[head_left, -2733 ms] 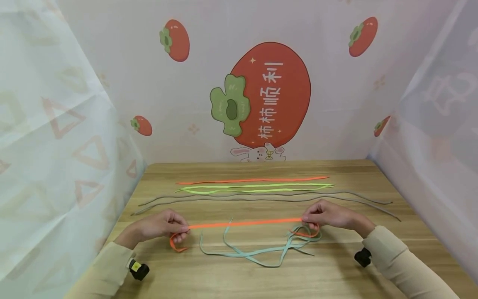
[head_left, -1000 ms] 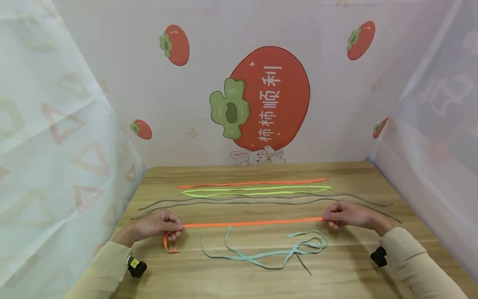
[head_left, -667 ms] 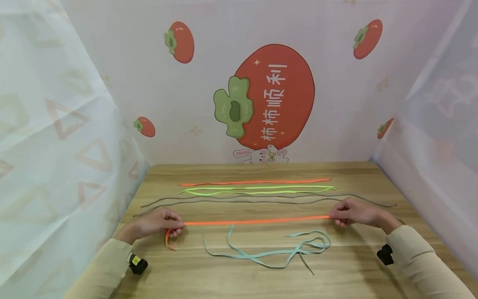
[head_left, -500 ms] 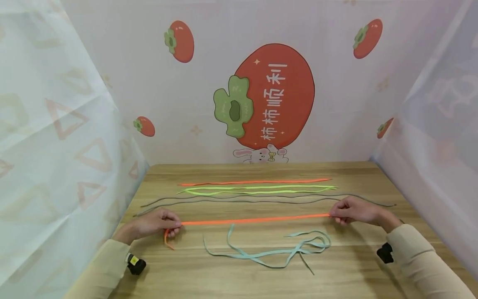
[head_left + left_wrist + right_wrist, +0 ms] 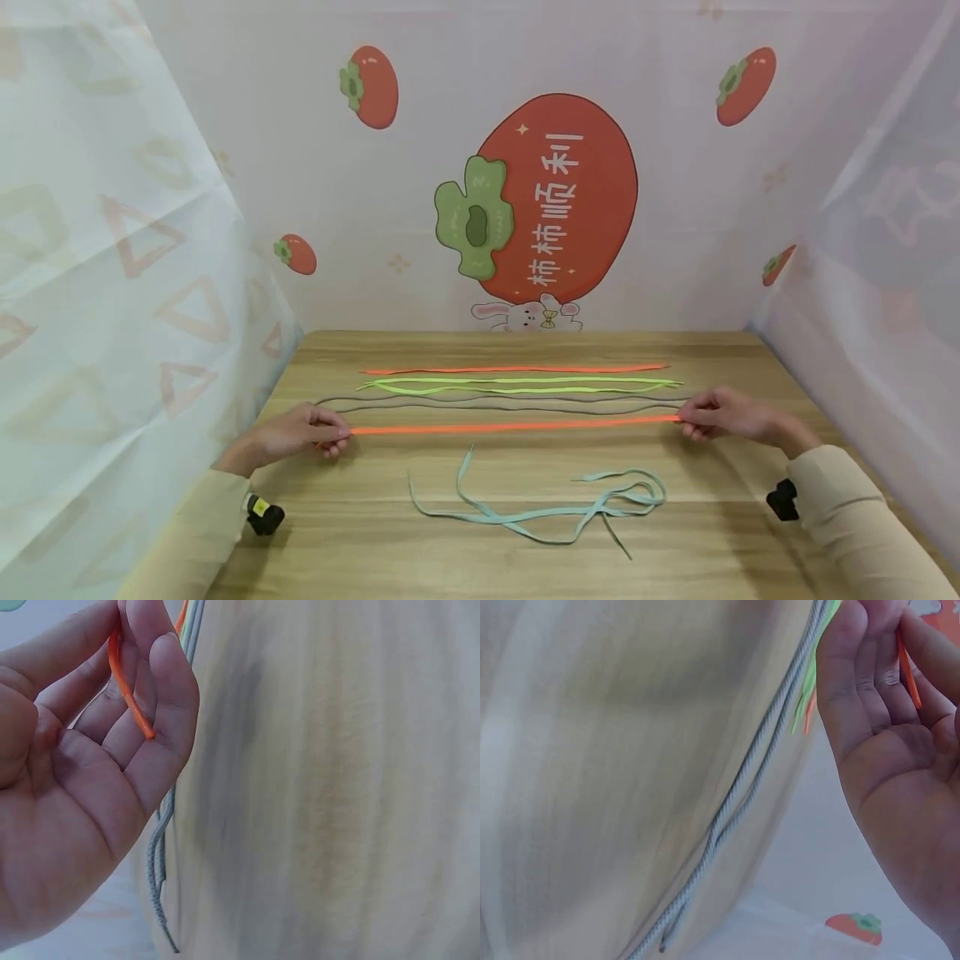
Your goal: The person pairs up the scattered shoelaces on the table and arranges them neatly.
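Note:
A flat orange shoelace [image 5: 510,427] is stretched straight across the table between both hands. My left hand [image 5: 288,435] pinches it near its left end. In the left wrist view a short orange tail [image 5: 129,690] lies against the curled fingers. At the other side, my right hand [image 5: 731,415] pinches the lace between thumb and fingers, and a short orange tip [image 5: 909,671] shows in the right wrist view. Just beyond the taut lace run two grey round laces [image 5: 465,407], their outer parts hidden behind the hands in the head view.
Farther back lie two yellow-green laces [image 5: 525,381] and another orange lace [image 5: 517,369]. Nearer the person, light blue laces [image 5: 540,512] lie loosely crossed and looped on the wooden table [image 5: 360,550]. Patterned white sheets [image 5: 172,250] surround the table's back and sides.
My right hand has slid right along the orange lace to its end, stretching it longer. Both hands have moved toward the grey laces, and the tail hanging from my left hand has shortened.

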The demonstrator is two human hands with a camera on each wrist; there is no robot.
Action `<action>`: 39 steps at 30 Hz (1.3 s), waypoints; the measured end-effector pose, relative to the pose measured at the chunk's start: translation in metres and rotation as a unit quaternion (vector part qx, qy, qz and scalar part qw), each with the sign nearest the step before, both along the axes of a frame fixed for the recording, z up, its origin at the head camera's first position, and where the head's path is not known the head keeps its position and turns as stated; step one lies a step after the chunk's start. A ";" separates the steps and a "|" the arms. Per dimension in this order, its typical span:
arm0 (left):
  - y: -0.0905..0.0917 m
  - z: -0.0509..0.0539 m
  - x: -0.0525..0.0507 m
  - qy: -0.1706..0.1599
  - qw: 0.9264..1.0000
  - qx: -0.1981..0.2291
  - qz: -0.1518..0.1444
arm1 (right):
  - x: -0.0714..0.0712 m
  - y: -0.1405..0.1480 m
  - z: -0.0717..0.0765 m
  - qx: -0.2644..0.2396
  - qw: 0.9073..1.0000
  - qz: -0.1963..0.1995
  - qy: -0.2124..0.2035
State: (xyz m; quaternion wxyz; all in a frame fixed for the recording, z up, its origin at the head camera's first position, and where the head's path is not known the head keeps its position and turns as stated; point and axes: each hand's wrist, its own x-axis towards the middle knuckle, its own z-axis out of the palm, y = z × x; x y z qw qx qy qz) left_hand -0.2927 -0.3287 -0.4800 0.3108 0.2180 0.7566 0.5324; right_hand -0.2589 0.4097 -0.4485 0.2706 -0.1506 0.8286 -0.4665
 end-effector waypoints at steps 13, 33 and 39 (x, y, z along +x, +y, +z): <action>-0.009 0.021 -0.027 0.035 0.997 -0.043 0.045 | -0.021 0.008 0.012 0.032 0.996 -0.076 0.045; 0.000 0.042 -0.064 0.032 0.994 -0.064 0.088 | -0.052 0.003 0.025 0.106 0.978 -0.138 0.116; -0.001 0.042 -0.073 0.040 0.992 -0.072 0.101 | -0.063 -0.004 0.027 0.123 0.971 -0.153 0.136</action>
